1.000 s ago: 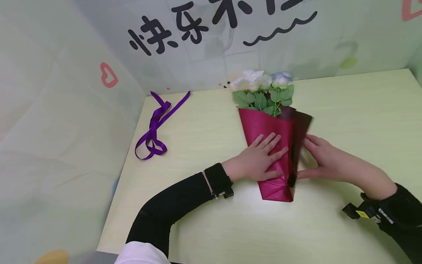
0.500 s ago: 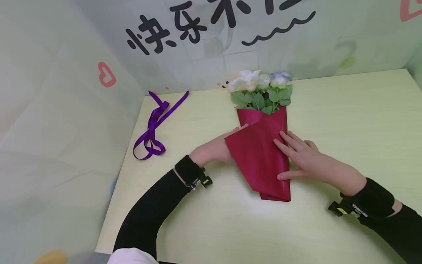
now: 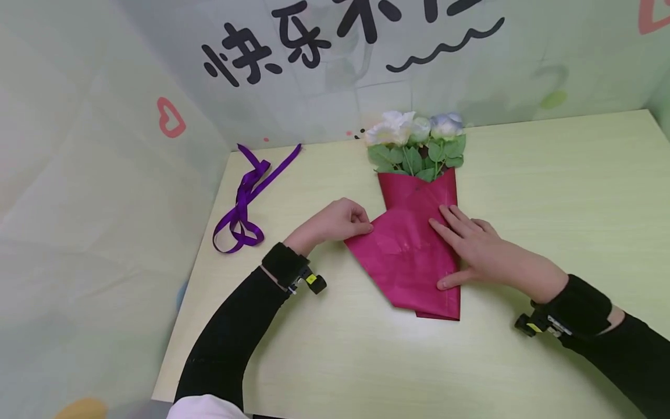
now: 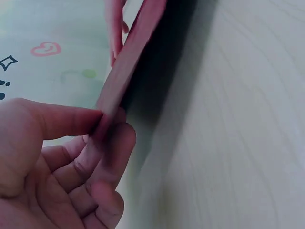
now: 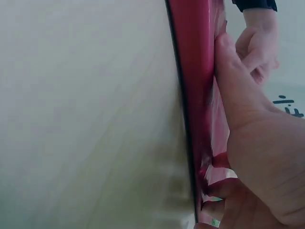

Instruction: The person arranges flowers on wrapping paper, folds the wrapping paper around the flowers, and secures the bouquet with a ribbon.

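Your left hand (image 3: 341, 221) pinches the left corner of the glossy crimson wrapping sheet (image 3: 403, 250), near mid-frame; best draw it gently taut while your right hand (image 3: 473, 247), fingers outstretched, steadies the right edge, keeping the fold smooth.

The wrapping paper (image 3: 405, 250) is crimson, the flowers (image 3: 394, 127) white and lilac, leaves (image 3: 412, 159) green, ribbon (image 3: 242, 201) purple, worktop (image 3: 555, 180) pale with faint grain.
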{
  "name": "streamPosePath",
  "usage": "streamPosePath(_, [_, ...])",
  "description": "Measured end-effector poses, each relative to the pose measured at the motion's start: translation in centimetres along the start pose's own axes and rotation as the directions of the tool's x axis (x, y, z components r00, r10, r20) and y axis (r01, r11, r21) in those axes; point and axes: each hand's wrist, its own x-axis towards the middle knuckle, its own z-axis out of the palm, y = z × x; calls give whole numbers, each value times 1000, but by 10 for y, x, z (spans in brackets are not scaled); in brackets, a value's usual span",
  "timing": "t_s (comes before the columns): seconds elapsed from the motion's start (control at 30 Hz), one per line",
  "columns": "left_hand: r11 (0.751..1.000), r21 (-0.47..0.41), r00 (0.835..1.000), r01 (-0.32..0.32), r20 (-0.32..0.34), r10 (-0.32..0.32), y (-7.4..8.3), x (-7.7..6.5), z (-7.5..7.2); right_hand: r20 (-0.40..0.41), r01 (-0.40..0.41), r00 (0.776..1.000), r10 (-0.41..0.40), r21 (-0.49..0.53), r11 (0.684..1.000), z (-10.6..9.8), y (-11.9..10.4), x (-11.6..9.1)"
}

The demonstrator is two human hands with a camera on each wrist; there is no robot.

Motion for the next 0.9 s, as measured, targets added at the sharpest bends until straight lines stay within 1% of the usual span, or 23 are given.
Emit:
streamPosePath(0.07, [999, 40, 1000, 10, 4, -10, -2, 0, 1, 15, -15, 1000, 15, -10, 1000, -2, 2, 4])
streamPosePath(0.17, [995, 95, 1000, 5, 13, -6, -2, -2, 2, 40, -33, 999, 34, -36, 999, -5, 7, 10])
streamPosePath(0.27, [988, 156, 1000, -11, 14, 9, -1, -1, 1, 64, -47, 997, 52, -66, 997, -6, 11, 14])
streamPosePath(0.37, [979, 205, 1000, -6, 5, 5, 1, 1, 2, 75, -59, 995, 66, -83, 995, -4, 13, 15])
streamPosePath(0.43, [968, 251, 1000, 6, -14, -2, 2, 1, 4, 78, -69, 994, 75, -79, 994, -2, 13, 15])
streamPosePath(0.47, [959, 284, 999, 11, -32, -2, 4, 1, 6, 77, -75, 994, 81, -78, 994, -1, 13, 15])
streamPosePath(0.53, [932, 361, 995, 24, -95, 11, 9, -1, 11, 73, -88, 993, 93, -74, 993, 1, 13, 16])
streamPosePath(0.57, [908, 419, 990, 17, -133, 43, 12, -2, 15, 74, -94, 992, 100, -75, 993, 1, 12, 16])
streamPosePath(0.6, [879, 477, 982, 2, -166, 88, 17, -3, 20, 71, -99, 992, 105, -75, 992, 2, 11, 16])
streamPosePath(0.63, [845, 534, 972, -20, -187, 141, 22, -4, 25, 70, -105, 991, 111, -78, 991, 2, 10, 17])
streamPosePath(0.67, [812, 582, 960, -53, -193, 201, 28, -6, 31, 66, -108, 991, 113, -83, 991, 3, 9, 17])
streamPosePath(0.7, [776, 624, 948, -96, -181, 262, 36, -8, 38, 64, -112, 991, 117, -87, 990, 3, 8, 17])
streamPosePath(0.73, [727, 670, 935, -149, -144, 324, 42, -11, 45, 62, -115, 991, 121, -92, 989, 3, 7, 17])
streamPosePath(0.77, [676, 708, 924, -206, -86, 373, 49, -14, 52, 63, -120, 990, 127, -100, 988, 3, 5, 17])
streamPosePath(0.8, [635, 728, 919, -260, -16, 394, 55, -16, 59, 61, -124, 989, 131, -107, 986, 3, 3, 17])
streamPosePath(0.83, [598, 742, 917, -304, 58, 394, 60, -19, 66, 59, -129, 989, 136, -116, 985, 4, 2, 17])
streamPosePath(0.87, [568, 750, 917, -338, 128, 377, 64, -22, 73, 59, -132, 988, 141, -125, 983, 4, 1, 17])
streamPosePath(0.9, [537, 765, 920, -357, 187, 345, 67, -24, 79, 63, -136, 987, 146, -130, 982, 4, -2, 16])
